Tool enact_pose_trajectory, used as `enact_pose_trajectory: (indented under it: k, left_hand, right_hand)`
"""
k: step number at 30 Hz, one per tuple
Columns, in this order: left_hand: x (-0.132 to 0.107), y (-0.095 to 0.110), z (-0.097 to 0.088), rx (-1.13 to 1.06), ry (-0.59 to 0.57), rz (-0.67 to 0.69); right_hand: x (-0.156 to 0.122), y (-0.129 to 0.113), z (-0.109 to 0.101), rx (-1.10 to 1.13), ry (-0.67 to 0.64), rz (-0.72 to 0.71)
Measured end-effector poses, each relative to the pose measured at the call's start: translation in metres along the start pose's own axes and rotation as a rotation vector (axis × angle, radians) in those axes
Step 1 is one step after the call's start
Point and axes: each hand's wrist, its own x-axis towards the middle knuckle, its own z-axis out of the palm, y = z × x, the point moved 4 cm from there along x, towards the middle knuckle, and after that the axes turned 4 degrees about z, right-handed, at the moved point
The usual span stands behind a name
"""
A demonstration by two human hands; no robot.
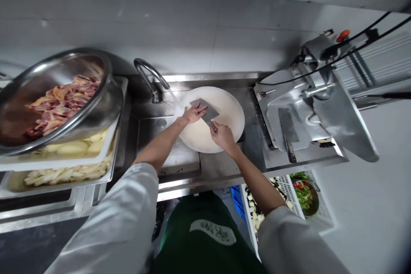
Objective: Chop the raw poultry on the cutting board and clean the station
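Note:
My right hand (224,137) is wrapped round the handle of a cleaver (210,113), whose broad blade points up and to the left. My left hand (194,113) lies against the blade's left part with its fingers stretched out. Both hands are above a round white cutting board (229,109), which rests over the right part of the sink (150,150). From the curved tap (150,75), a stream of water falls at the board's left edge, close to my left hand.
At left, a large steel bowl of cut raw meat (67,98) sits tilted on trays of peeled potatoes (73,147) and pale strips (67,171). To the right stand a slicing machine (334,98) and a second cleaver (288,130). Vegetable baskets (292,192) are below.

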Motion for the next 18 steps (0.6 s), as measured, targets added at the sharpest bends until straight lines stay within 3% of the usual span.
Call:
enact_pose_trajectory:
  k: [4,6,8,12,14,16,18]
  left_hand:
    - [-0.019,0.068,0.069,0.004,-0.160,0.083]
    - [-0.024,0.089,0.090,-0.016,-0.163,0.137]
    - [-0.012,0.087,0.084,-0.008,-0.145,0.137]
    - [0.045,0.044,0.018,0.059,-0.088,0.037]
    - [0.067,0.028,-0.008,0.099,-0.035,0.006]
    - [0.072,0.027,-0.011,0.125,-0.006,-0.012]
    - [0.055,0.039,0.010,0.133,-0.024,-0.019]
  right_hand:
    - [-0.073,0.076,0.015,-0.042,-0.044,0.124]
    - [-0.093,0.096,0.016,-0.077,-0.043,0.202]
    - [-0.081,0.084,0.008,-0.089,-0.009,0.184]
    - [0.000,0.019,-0.020,-0.033,0.066,0.108]
    - [0.031,0.003,-0.029,0.015,0.090,0.090]
    - [0.035,0.009,-0.028,0.031,0.099,0.071]
    - [0.010,0.034,-0.017,0.008,0.079,0.068]
